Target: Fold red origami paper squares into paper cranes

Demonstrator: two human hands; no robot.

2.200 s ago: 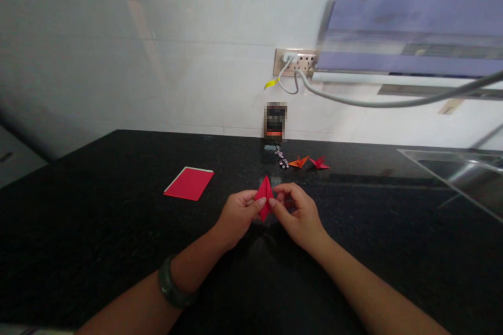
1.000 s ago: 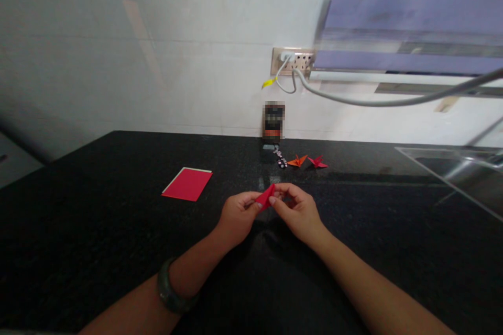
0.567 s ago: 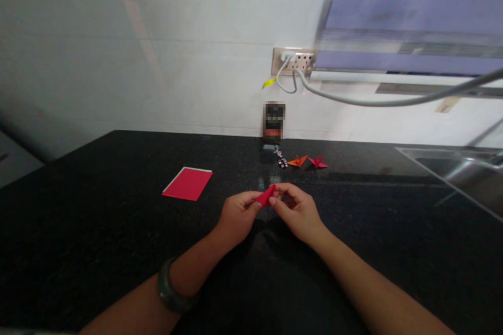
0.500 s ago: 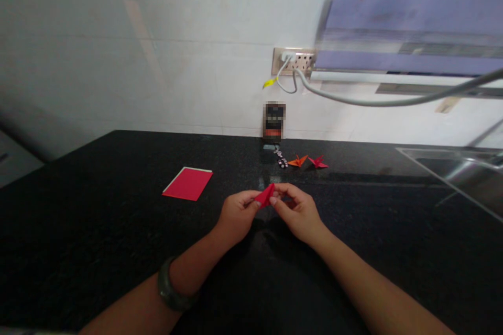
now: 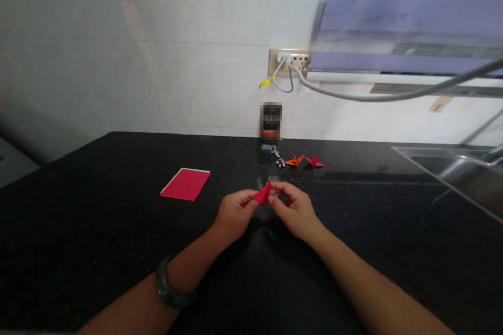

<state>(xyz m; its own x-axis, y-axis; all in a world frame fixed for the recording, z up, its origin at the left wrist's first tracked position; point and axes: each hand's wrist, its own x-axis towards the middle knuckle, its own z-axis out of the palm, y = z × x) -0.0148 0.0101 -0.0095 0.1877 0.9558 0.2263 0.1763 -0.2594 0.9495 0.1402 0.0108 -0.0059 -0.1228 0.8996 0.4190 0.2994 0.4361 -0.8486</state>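
A small piece of folded red paper (image 5: 262, 196) is held between my two hands, a little above the dark countertop. My left hand (image 5: 237, 213) pinches its left end between thumb and fingers. At the other end, my right hand (image 5: 294, 208) grips the edge with thumb and fingertips, which hide part of the folds. Flat on the counter to the left lies a stack of square red paper (image 5: 186, 185), with a pale sheet showing along its edge. Beyond my hands sit an orange paper crane (image 5: 295, 160) and a red paper crane (image 5: 315, 162).
Against the wall stands a phone-like object (image 5: 271, 120), blurred out, with a patterned strap (image 5: 278, 158) in front. A grey cable (image 5: 353, 97) runs from the wall socket (image 5: 290, 63) to the right. A metal sink (image 5: 459, 172) is set into the black countertop (image 5: 98, 230).
The whole view has shifted slightly, so things sit a little further left. Both hands keep their hold on the folded red paper, with almost no change in their pose.
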